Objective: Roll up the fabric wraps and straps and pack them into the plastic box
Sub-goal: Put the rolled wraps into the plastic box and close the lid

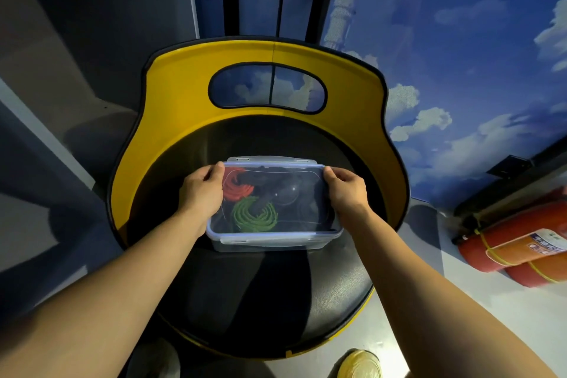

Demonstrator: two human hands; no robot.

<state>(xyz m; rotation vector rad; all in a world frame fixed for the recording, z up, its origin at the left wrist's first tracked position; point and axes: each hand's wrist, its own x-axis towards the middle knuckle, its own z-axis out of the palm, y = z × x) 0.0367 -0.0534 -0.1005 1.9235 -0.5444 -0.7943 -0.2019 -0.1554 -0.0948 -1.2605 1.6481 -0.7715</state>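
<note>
Fingers (218,169) of the left hand (202,190) curl over the left short edge of the clear lid (276,233), pinching it near its far corner, thumb toward the near side. Opposite them, the right hand (346,190) grips the right short edge the same way, its fingertips hooked over the far right corner. Both hands sit at the lid's ends, with the whole lid stretched between them in the lower middle of the frame.

That lid is transparent with a pale blue rim and small latch flaps along its long sides. It lies over the plastic box (270,246), which is also clear; whether it is fully seated cannot be told, as the far flaps show slightly past the rim. Through the plastic, a red rolled wrap (236,187) lies in the far left part of the box, just beside the left fingertips, and a green rolled wrap (254,215) sits coiled below it, toward the near left. Dark straps (276,186) fill the middle and right part, their shapes hard to separate.

The box rests on the black seat (245,285) of a chair with a yellow backrest (184,95). At the lower right of the frame lie red fire extinguishers (515,242) on a pale floor, and a yellow shoe (359,364) shows at the bottom edge.
</note>
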